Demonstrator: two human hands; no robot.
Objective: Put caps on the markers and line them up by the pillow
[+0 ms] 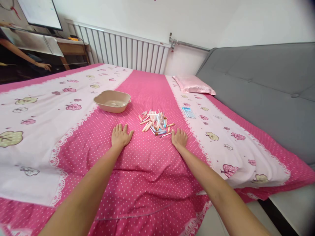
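My left hand [120, 135] lies flat on the pink dotted bedspread [142, 157], fingers spread, holding nothing. My right hand [179, 137] rests palm down on the same cloth with its fingers apart, also holding nothing. Between and just beyond the hands is a loose pile of pens [157, 122] in pink, white, blue and brown, lying in many directions. The right fingertips are close to the pile's near right edge. To the right of the pile, several blue pens [188, 112] lie side by side in a row on the white strip of the bedspread.
A beige plastic basin [112, 106] stands on the bed beyond my left hand. A pink pillow [194, 86] lies at the far right, before a grey padded headboard [265, 75]. Behind the bed is a white radiator [123, 49]. At far left, another person's arm [24, 55] shows beside a desk.
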